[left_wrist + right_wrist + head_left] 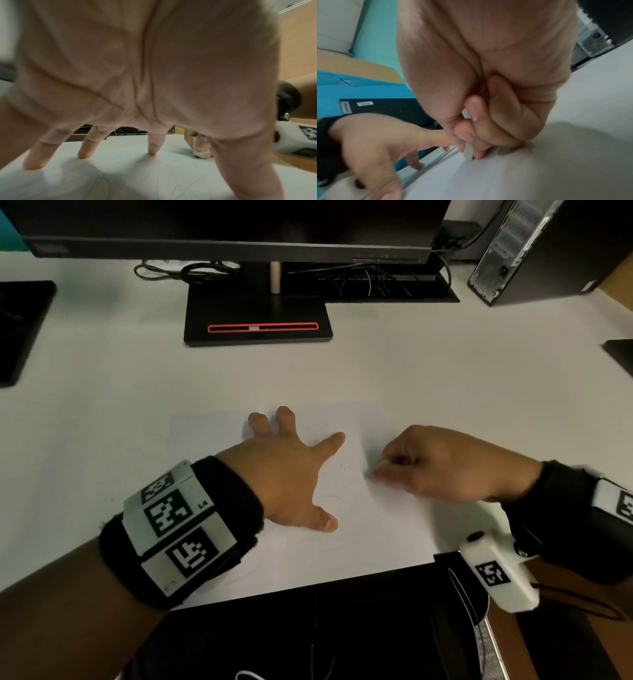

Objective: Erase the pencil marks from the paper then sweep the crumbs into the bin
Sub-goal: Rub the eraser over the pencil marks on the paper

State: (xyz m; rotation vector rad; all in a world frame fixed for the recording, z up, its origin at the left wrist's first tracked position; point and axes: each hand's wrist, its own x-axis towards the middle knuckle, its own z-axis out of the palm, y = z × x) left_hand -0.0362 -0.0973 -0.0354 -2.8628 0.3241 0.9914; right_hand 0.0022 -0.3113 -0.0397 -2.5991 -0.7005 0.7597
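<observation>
A white sheet of paper [387,518] with faint pencil marks [330,498] lies on the white desk near its front edge. My left hand [291,474] presses flat on the paper with fingers spread, fingertips [151,152] down on the sheet [130,180]. To its right, my right hand [428,463] pinches a small white eraser [378,465] between thumb and fingers, its end on the paper. The eraser [468,152] shows in the right wrist view touching the sheet [513,180], and in the left wrist view as a pale block [201,148]. I see no bin for certain.
A monitor stand [258,320] with a red-outlined slot sits at the back centre under a dark screen. A computer tower [534,251] stands at the back right, cables [185,270] behind the stand. Dark pads lie at the far left [20,330] and right edge [620,354].
</observation>
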